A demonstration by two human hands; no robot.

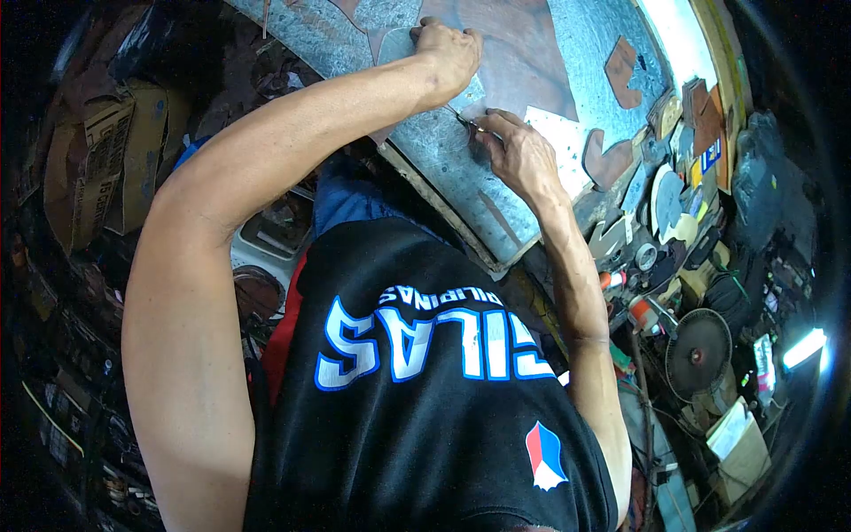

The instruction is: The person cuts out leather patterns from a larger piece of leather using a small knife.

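My left hand (449,55) bears down at the far part of the worktable (425,146), knuckles up and fingers curled under. Beneath it lies a flat greyish piece (396,44) that overlaps a brown leather sheet (523,53); whatever the curled fingers grip is hidden. Closer to my body, my right hand (523,158) pinches a slim, pointed tool (470,121) between thumb and fingers. Its tip points left toward the flat piece, just below my left wrist. A white sheet (558,133) lies beside my right hand.
Brown cut pieces (624,73) and a curved one (607,160) lie toward the table's right. Stacked flat patterns (667,199) and bottles crowd that side. A round fan-like disc (698,353) stands at lower right. Cardboard (102,168) is at left, a white plastic seat (257,253) beside me.
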